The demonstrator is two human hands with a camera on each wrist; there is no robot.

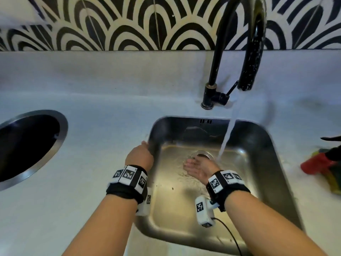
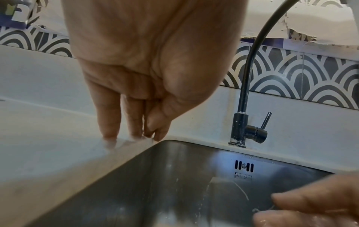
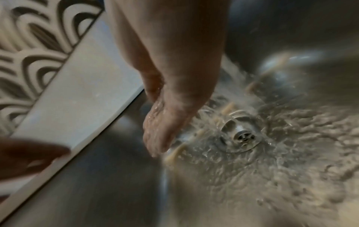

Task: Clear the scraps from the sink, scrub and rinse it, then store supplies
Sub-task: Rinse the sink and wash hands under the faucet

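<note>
A: Stainless sink [image 1: 258,145], set in white counter [image 1: 92,80]. Black gooseneck tap [image 1: 212,89] at sink's back edge, running; stream [image 1: 227,137] lands on the floor just right of the drain [image 1: 202,155].

B: L hand?

A: Left hand [image 1: 139,157] on sink's left edge, near back-left corner. Wrist cam: fingers [image 2: 108,116] straight, close together, tips down on the counter right at the rim. Holds nothing.

B: R hand?

A: Right hand [image 1: 198,168] inside the basin, fingers out flat, together, wet, tips on the floor just left of the drain [image 3: 240,135]. Not gripping anything. Water sheets over the floor around it.

B: Scraps?

A: Few dark specks [image 1: 172,188] on sink floor toward front-left, apart from the hand. R wrist view shows pale streaks [image 3: 174,155] in the water near the drain; too blurred to say what they are.

B: Rest of the counter?

A: Round steel-rimmed opening [image 1: 31,146] at left edge of counter. Red/yellow/green thing [image 1: 321,167] at right edge, beside the sink, blurred, can't ID. Black/cream scallop tiles [image 1: 129,24] behind.
</note>
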